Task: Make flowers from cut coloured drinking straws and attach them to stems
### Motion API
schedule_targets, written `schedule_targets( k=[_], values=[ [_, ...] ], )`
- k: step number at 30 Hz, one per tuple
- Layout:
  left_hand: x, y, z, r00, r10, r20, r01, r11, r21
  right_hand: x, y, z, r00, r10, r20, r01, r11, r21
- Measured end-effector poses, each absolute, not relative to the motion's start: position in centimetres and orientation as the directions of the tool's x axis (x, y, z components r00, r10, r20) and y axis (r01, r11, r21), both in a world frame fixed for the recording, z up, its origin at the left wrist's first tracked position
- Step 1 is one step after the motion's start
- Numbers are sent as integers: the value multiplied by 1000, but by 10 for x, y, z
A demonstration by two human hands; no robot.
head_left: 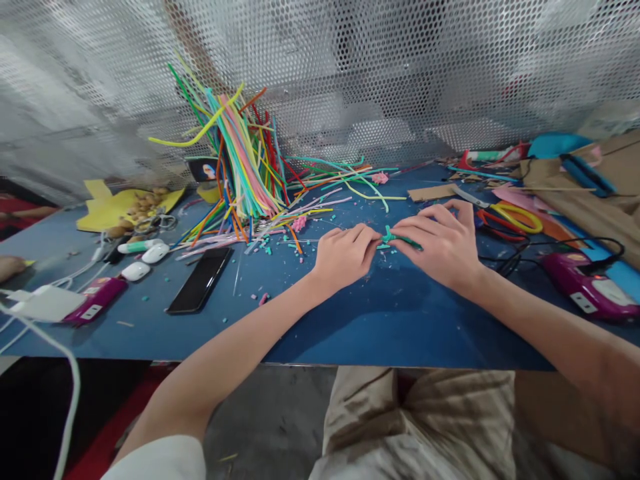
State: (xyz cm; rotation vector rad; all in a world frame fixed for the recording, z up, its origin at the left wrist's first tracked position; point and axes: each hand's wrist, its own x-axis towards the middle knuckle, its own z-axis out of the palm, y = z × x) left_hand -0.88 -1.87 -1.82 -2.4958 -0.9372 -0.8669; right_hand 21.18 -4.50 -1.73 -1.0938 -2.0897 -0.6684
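Note:
My left hand [347, 253] is closed in a pinch at the left end of a small teal-green pipe cleaner piece [388, 235]. A thin pale line, like a wire, stretches leftward from behind that hand. From the other side, the thumb and fingers of my right hand [440, 243] grip the same piece, whose green tail shows under the fingers. The piece looks bent or twisted into short branches. Both hands are just above the blue table [360, 327]. Small teal clippings [269, 251] lie left of my hands.
A tall bundle of colourful pipe cleaners [245, 160] stands at the back left, with loose ones around it. A phone [200, 280], a purple power strip [97, 300] and white cables lie left. Yellow-handled scissors [515, 217] and another purple power strip [587, 287] lie right.

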Motion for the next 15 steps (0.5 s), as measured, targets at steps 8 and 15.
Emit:
schedule_targets(
  k=[8, 15],
  values=[
    [-8, -19, -19, 591, 518, 618, 693, -718, -61, 211, -43, -20, -465, 470, 750, 821, 547, 166],
    [-6, -23, -17, 533, 601, 596, 732, -680, 32, 216, -41, -20, -457, 430, 779, 824, 535, 188]
  ],
)
